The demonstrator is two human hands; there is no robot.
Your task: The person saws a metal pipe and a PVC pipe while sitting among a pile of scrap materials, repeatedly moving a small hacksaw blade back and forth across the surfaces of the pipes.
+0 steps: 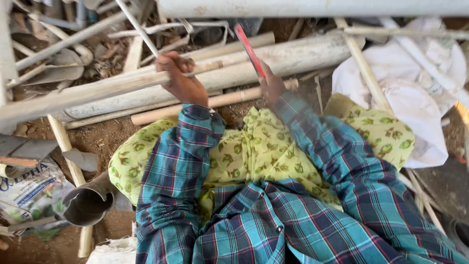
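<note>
Your left hand is clamped around a long pale pipe, just above the middle of the frame. That pipe is dusty off-white, thin, and runs at a slant from the left edge up toward the center. Your right hand is closed on the handle end of a red saw blade, which sticks up and to the left from your fist, its tip near the top center. The blade looks narrow and flat; I can't make out teeth from here.

Counting what's around: one fat grey-white pipe lies right behind the thin one, and one tan wooden stick sits just below it. One more big pipe crosses the top edge. One short dark pipe piece with an open mouth sits lower left, next to one printed bag. One white sack is at the right. Thin scrap strips are piled at upper left, too tangled to count.
</note>
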